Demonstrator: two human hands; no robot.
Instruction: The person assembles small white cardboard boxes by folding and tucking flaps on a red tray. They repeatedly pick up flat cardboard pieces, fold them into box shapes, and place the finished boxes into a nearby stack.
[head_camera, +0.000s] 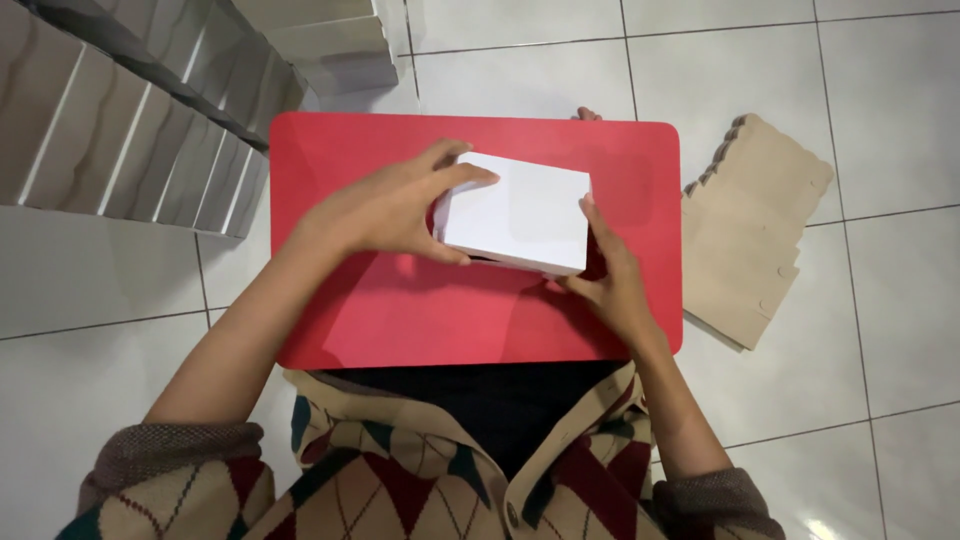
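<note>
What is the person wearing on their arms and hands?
Both hands, the left hand and the right hand, are bare: no gloves, rings or watch show. The forearms are bare too, because the sleeves are pushed up near the elbows. The sleeves belong to a knitted cardigan in beige with a diamond pattern of dark red and dark green, and ribbed brownish cuffs.

A plain white rectangular box (520, 212) sits on the red tray (400, 310), flat tan cardboard blanks (745, 240) lie stacked right, and folded white boxes (130, 130) stand rowed upper left.
</note>
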